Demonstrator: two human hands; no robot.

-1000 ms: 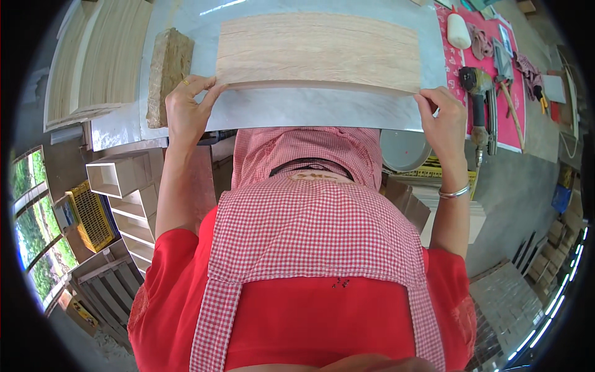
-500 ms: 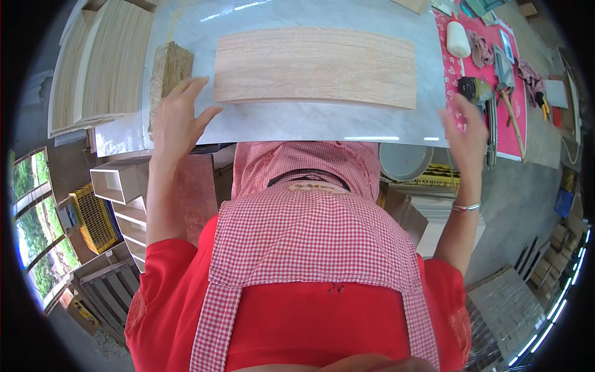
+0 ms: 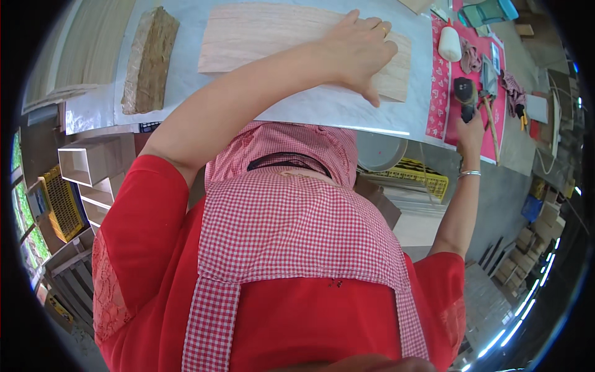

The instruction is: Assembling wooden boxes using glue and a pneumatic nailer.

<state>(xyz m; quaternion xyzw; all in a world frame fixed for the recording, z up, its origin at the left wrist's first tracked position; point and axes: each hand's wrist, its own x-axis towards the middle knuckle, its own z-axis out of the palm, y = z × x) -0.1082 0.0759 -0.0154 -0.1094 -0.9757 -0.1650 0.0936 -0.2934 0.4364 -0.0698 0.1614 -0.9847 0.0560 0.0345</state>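
Observation:
On the table lies a long pale wooden board [image 3: 260,37]. My left hand [image 3: 362,53] reaches across to its right part, fingers spread over the top and the thumb pointing past the near edge. To the right, my right hand [image 3: 471,130] is closed round the handle of a dark pistol-grip tool [image 3: 465,90], whose exact kind I cannot make out. This tool is over a pink patterned cloth [image 3: 438,93]. Close by are a stick-like handle [image 3: 491,127], a grey metal tool [image 3: 488,74] and a white squeeze bottle [image 3: 450,44].
A rough wooden block [image 3: 149,59] lies on the left, beside a stack of thin boards [image 3: 93,43]. Crumpled rags [image 3: 471,57] sit on the cloth. Below the table edge stand a round grey basin [image 3: 381,152] and a yellow crate [image 3: 421,177].
My left hand has moved right from beside the block onto the board. The right hand has closed on the dark tool's handle. The view has shifted slightly.

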